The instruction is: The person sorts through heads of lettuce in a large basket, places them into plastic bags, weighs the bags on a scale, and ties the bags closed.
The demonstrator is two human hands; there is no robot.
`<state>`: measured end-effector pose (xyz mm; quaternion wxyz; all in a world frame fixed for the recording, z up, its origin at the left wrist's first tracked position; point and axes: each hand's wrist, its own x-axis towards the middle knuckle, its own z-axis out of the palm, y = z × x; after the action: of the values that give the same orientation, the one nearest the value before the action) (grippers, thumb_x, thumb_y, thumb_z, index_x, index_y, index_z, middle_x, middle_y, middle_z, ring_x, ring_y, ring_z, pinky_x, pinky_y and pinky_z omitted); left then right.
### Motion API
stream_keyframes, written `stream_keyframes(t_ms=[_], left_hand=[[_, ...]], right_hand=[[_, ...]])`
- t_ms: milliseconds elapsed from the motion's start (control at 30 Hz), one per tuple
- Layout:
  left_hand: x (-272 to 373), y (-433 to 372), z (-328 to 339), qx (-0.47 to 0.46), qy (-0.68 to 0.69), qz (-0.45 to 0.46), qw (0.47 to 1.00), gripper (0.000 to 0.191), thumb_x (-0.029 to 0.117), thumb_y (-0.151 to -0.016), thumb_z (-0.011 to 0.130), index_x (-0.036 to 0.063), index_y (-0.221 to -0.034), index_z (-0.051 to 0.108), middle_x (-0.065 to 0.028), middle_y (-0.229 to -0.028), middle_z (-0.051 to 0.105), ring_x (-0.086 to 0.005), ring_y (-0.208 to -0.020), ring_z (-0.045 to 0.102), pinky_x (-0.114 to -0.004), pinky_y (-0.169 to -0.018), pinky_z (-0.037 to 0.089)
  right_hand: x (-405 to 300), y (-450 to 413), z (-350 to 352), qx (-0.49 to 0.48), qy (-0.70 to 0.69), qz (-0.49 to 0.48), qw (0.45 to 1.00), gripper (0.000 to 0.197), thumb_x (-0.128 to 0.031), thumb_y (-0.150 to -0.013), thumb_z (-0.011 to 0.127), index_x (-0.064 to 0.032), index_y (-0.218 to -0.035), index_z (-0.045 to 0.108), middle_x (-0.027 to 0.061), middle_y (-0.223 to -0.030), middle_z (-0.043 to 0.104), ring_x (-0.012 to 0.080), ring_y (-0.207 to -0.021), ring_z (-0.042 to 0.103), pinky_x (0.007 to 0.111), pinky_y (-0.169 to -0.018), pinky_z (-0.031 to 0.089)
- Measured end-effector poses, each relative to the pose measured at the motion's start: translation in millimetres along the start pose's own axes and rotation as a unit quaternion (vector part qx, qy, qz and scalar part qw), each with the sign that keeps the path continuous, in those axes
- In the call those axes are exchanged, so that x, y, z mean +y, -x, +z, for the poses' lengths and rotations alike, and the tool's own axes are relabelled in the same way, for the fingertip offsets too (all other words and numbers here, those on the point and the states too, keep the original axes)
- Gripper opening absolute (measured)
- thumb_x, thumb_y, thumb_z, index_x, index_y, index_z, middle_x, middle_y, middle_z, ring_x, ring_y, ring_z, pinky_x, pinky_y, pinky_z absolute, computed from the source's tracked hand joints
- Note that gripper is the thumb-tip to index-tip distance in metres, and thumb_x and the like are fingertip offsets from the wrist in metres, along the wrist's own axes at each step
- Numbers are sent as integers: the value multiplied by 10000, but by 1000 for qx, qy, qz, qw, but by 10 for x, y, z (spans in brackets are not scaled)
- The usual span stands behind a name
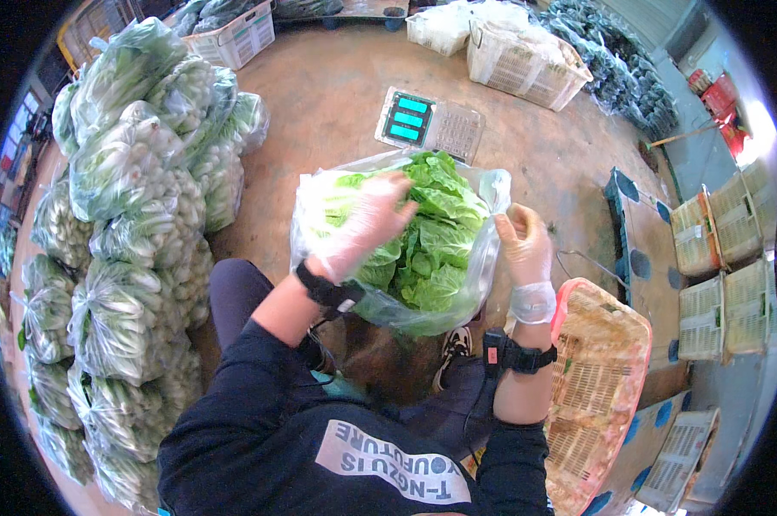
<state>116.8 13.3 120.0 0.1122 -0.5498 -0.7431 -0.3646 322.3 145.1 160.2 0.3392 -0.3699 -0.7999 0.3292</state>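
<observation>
A large clear plastic bag (pixel 485 284) full of leafy green lettuce (pixel 443 238) stands open-mouthed in front of me. My left hand (pixel 379 216), in a thin see-through glove, is over the left part of the leaves. It is slightly blurred, thumb and fingers apart, with nothing seen in it; whether it touches the leaves is unclear. My right hand (pixel 524 235), gloved too, pinches the bag's rim on the right side. Just beyond the bag is a digital scale's panel (pixel 430 122) with lit displays and a keypad; any weighing plate under the bag is hidden.
Bagged white-stemmed greens (pixel 130 284) are piled high along my left. Close by my right leg is an empty, pink-rimmed plastic crate (pixel 595 387). White crates (pixel 524 64) with plastic bags stand ahead. Pallets (pixel 653 245) and more crates (pixel 701 316) line the right side.
</observation>
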Motion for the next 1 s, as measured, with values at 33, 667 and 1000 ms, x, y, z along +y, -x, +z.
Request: stream_keyframes(t_ms=[33, 667, 1000], left_hand=[[157, -41, -328, -49, -49, -68, 995, 332, 235, -740, 636, 19, -990, 606, -174, -1010, 607, -331, -980, 553, -423, -879, 417], [-574, 804, -308, 0, -118, -234, 965, 840, 431, -632, 730, 47, -1290, 376, -224, -1292, 392, -369, -1190, 378, -439, -980, 319], [-1482, 554, -536, -222, 135, -334, 906, 293, 245, -689, 670, 88, -935, 655, -125, -933, 651, -272, -858, 614, -318, -728, 475]], right_hand=[[94, -12, -42, -35, 28, -1, 999, 509, -363, -759, 672, -6, -1102, 556, 143, -910, 632, 173, -827, 587, 285, -752, 461], [-49, -27, -125, -215, -637, 130, 729, 413, -281, -890, 470, 61, -1119, 502, 136, -1024, 591, 193, -748, 569, 377, -769, 460], [226, -46, -180, -209, -639, 120, 731, 419, -264, -901, 459, 59, -1167, 464, 140, -1094, 570, 212, -862, 567, 381, -777, 434]])
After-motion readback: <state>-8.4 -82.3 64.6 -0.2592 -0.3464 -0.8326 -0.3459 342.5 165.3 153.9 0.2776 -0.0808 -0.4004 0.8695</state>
